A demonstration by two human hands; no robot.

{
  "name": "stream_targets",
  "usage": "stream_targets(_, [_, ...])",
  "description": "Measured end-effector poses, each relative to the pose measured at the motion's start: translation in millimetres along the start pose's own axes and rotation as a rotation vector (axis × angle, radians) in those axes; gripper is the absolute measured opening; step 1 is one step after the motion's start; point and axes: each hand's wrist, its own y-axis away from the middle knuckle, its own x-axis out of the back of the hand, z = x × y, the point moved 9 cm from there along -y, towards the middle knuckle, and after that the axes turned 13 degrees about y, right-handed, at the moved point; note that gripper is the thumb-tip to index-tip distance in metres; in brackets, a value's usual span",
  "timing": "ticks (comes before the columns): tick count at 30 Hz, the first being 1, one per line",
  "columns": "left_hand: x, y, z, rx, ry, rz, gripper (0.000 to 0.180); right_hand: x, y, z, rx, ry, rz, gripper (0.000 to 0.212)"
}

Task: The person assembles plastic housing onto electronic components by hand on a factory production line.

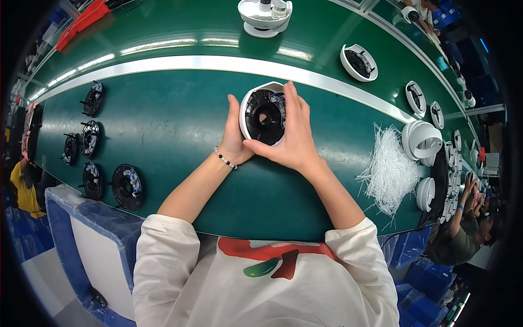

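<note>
Between my two hands is a round white housing (243, 121), tilted above the green table. A black ring-shaped part (256, 126) with a blue circuit board sits inside it, and skin shows through its central hole. My left hand (234, 133) cups the housing from the left and below, its thumb up along the rim; its other fingers are mostly hidden behind. My right hand (296, 133) grips the right side, with its fingers pointing up over the rim and board and its thumb across the lower edge.
Several loose black rings with boards (128, 186) lie at the left. A heap of thin clear strips (389, 171) and stacked white housings (422, 139) are at the right. Beyond the metal strip (201, 62) stand a white device (265, 19) and filled housings (359, 62). A blue-wrapped bin (60, 218) is lower left.
</note>
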Motion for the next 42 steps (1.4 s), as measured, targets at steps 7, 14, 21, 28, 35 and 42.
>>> stream_targets(7, [10,-1,4,-0.025,0.060,0.018,0.072,1,-3,-10,0.069,0.053,0.017,0.107])
stream_targets(14, [16,0,-1,0.120,0.213,-0.008,0.051,-1,0,-12,0.240,-0.010,0.062,0.107])
stream_targets(21, [24,-65,109,-0.252,0.069,0.150,0.042,96,26,12,0.191,0.101,0.402,0.085])
stream_targets(28, [77,-119,269,-0.475,-0.181,0.302,0.037,276,194,121,-0.520,1.034,0.886,0.027])
stream_targets(35, [67,-126,248,-0.372,-0.904,0.440,0.064,309,367,340,-1.272,0.994,0.149,0.047])
stream_targets(42, [7,15,364,-0.336,-2.201,0.622,0.057,345,417,420,-1.013,1.104,0.247,0.038])
